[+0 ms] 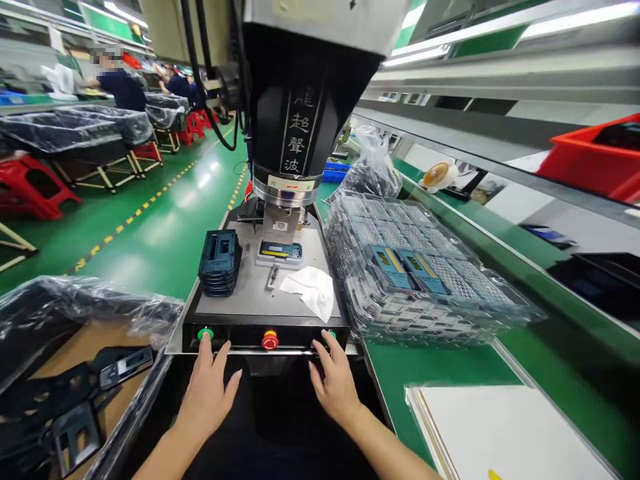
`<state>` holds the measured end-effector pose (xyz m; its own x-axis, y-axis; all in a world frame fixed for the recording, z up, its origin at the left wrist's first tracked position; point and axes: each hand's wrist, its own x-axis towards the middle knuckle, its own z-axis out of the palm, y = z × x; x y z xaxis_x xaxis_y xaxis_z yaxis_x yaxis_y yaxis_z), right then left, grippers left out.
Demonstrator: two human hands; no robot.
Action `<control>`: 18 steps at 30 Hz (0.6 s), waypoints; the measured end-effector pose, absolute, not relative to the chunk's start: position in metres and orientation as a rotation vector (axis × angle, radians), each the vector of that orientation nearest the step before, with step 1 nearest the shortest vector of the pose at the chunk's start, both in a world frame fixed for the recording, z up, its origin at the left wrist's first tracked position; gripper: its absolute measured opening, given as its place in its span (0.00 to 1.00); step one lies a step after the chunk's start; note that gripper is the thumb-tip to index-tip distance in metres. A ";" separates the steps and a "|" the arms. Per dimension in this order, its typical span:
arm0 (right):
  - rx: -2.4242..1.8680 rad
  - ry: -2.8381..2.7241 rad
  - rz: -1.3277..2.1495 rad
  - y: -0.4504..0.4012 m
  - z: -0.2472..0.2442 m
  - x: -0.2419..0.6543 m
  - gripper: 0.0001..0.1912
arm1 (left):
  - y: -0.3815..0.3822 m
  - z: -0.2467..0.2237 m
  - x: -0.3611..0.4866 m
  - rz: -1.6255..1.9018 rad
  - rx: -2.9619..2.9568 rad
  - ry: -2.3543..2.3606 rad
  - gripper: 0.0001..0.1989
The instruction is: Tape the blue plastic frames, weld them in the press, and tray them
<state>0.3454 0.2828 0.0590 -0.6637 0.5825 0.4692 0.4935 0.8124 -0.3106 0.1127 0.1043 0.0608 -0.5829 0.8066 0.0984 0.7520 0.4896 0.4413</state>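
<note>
My left hand [209, 387] has its fingers apart, one fingertip on the left green button [205, 333] of the machine's front panel. One finger of my right hand [334, 377] touches the right green button [333, 334]; its other fingers are spread. Between them is a red button [270, 340]. On the grey machine plate [245, 303], a blue part with a yellow strip [281, 250] lies in a white fixture [279, 262] below the machine head [295, 120]. A stack of dark blue frames [219, 263] stands left of it, and a white cloth [315, 290] lies to the right.
Stacked clear trays [400, 260] holding two blue parts [410, 270] stand at the right. A plastic-lined bin [120, 310] with dark parts [75, 427] is at lower left. White sheets [505, 427] lie at lower right. A person [120, 83] sits far left.
</note>
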 end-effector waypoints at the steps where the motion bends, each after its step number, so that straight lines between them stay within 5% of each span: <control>1: -0.796 -2.449 0.210 0.281 0.058 0.345 0.21 | 0.105 0.060 0.114 0.661 1.377 2.609 0.29; 18: -0.844 -2.566 0.370 0.262 0.052 0.346 0.31 | 0.102 0.062 0.110 0.696 1.337 2.602 0.27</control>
<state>0.3458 0.2618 0.0518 -0.7316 0.6126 0.2991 0.5030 0.7812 -0.3697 0.1096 0.1023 0.0625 -0.5975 0.7969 0.0892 0.7349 0.4997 0.4584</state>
